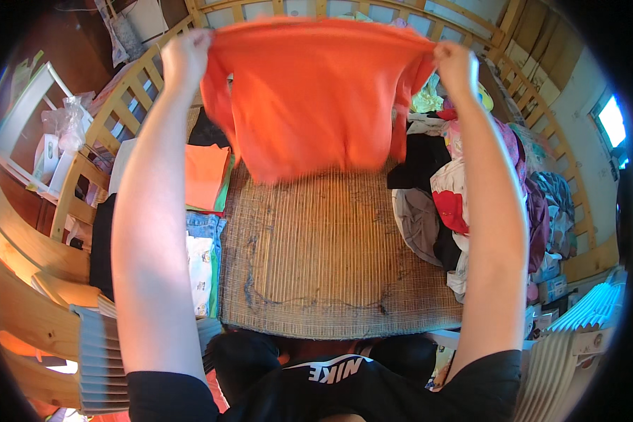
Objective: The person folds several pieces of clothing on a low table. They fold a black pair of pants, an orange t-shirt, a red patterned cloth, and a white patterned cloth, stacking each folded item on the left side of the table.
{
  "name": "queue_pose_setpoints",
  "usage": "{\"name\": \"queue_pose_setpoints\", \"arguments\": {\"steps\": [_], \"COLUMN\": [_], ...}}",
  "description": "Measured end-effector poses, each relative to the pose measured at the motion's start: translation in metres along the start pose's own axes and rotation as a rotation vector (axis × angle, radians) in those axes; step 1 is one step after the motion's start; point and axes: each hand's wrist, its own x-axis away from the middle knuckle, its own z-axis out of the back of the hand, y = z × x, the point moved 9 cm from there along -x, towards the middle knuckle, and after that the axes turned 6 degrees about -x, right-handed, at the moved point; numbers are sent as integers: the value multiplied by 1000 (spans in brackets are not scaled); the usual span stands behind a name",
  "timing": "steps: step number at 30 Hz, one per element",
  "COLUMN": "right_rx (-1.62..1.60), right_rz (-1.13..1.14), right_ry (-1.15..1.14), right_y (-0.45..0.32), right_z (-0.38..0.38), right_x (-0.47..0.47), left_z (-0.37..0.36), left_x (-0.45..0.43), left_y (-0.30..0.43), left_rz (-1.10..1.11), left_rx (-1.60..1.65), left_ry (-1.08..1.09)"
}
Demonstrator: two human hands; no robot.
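An orange garment (316,100) with sleeves hangs spread in the air over the far part of a woven bamboo mat (322,253). My left hand (187,55) grips its upper left corner, and my right hand (453,63) grips the upper right one. Both arms reach far forward. The garment's lower edge is blurred. Left of the mat's middle lie folded clothes: an orange piece (205,176), blue denim (205,224) and a white printed piece (200,269). On the right side is a loose heap of clothes, with a black piece (419,161) and a grey one (422,221).
Wooden slatted rails (132,108) enclose the bed on the left, at the far end and on the right. Beyond the left rail stands a white frame (24,121) with plastic bags (68,124). Grey pleated material (100,358) is at lower left, and boxes (553,289) are at right.
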Motion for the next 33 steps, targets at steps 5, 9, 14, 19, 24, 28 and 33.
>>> {"name": "queue_pose_setpoints", "arguments": {"steps": [5, 9, 14, 19, 24, 28, 33], "right_rx": [-49, 22, -45, -176, -127, 3, 66], "right_rz": [51, 69, -12, -302, -364, -263, -133], "right_ry": [34, -50, -179, -434, -571, -536, -525], "right_y": [-45, -31, -3, 45, 4, -6, -29], "right_z": [47, 29, -7, -11, 24, 53, 77], "right_x": [3, 70, 229, 388, 441, 480, 484], "left_z": [25, 7, -20, -43, -15, 6, 35], "left_x": [1, 67, 216, 364, 437, 462, 485], "left_y": [21, 1, -23, -41, -41, -20, -1], "left_rz": [-105, -22, 119, 107, 98, 34, -50], "left_rx": [32, 34, 127, 202, 117, 104, 59], "left_ry": [47, -56, -259, -443, -629, -643, -688]}}
